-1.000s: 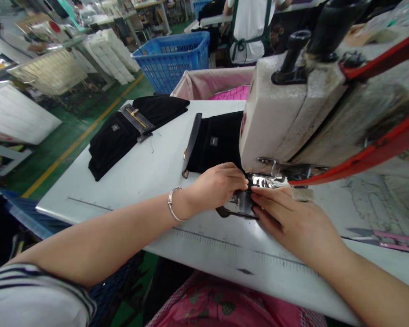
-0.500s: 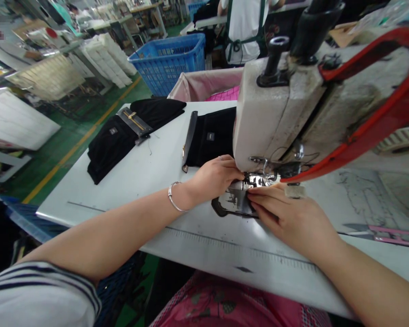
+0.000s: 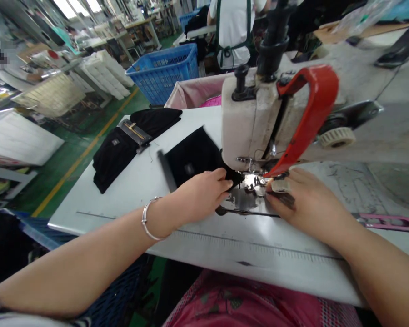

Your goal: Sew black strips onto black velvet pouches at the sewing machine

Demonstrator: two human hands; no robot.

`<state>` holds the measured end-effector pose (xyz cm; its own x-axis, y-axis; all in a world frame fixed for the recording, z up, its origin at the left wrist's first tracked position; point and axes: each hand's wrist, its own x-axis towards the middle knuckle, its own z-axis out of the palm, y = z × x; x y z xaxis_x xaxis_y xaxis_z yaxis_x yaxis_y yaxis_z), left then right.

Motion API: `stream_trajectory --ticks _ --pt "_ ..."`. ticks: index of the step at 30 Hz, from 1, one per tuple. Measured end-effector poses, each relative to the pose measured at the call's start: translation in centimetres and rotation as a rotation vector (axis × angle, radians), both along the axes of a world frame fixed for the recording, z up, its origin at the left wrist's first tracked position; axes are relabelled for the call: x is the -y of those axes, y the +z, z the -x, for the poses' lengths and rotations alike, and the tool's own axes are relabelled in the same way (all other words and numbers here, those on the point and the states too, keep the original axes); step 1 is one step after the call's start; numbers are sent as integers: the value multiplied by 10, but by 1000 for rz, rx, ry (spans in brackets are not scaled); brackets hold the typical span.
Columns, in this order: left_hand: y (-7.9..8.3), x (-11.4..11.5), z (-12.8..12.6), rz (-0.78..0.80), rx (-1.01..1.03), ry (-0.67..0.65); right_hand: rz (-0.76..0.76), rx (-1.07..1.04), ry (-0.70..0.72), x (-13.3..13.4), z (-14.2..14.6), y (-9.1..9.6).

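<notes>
A black fabric piece [image 3: 199, 152] with a small label lies left of the sewing machine [image 3: 243, 122], its right corner reaching the needle area. My left hand [image 3: 204, 193] is closed on that fabric's near edge, thumb and fingers pinching it just left of the presser foot. A dark band [image 3: 166, 170], blurred, runs along the fabric's left side. Right of the needle, my right hand [image 3: 306, 204] is closed around a small dark strip [image 3: 282, 197], partly hidden by the fingers and a pale knob. Beneath the needle area sits a shiny metal plate [image 3: 247, 202].
Another folded black piece with a gold-zipped band [image 3: 135, 131] lies at the table's left. Pink-handled snips [image 3: 390, 221] rest on the right. Beyond the table stand a pink-lined bin [image 3: 191, 91], a blue crate [image 3: 165, 72] and a person in an apron [image 3: 233, 34].
The black fabric has turned and shifted toward the left and front. My left hand has moved left with its edge; my right hand has moved right, and a dark strip now shows in it.
</notes>
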<state>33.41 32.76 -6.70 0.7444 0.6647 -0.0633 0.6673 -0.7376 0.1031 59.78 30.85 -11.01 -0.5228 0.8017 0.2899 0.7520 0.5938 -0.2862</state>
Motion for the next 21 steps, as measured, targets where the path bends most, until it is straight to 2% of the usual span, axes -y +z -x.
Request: stream_trajectory --ticks 3,7,8,10,13,15,19,21 --pt "0 22 -2 41 -17 -14 -29 -62 15 -2 1 -1" --pt "-19 42 -4 6 149 -58 -173 22 -144 3 12 -5" --pt "-24 45 -4 4 180 -61 -202 52 -139 5 14 -6" --pt "-31 48 -3 9 207 -63 -230 70 -42 11 15 -6" --pt "-35 46 1 15 222 -103 -163 32 219 20 15 -7" --pt "-36 39 4 15 245 -141 -102 24 314 24 17 -8" --pt "-37 16 11 25 271 -171 -62 -19 300 23 21 -8" --pt "-34 9 12 47 247 -172 11 -93 290 21 21 -3"
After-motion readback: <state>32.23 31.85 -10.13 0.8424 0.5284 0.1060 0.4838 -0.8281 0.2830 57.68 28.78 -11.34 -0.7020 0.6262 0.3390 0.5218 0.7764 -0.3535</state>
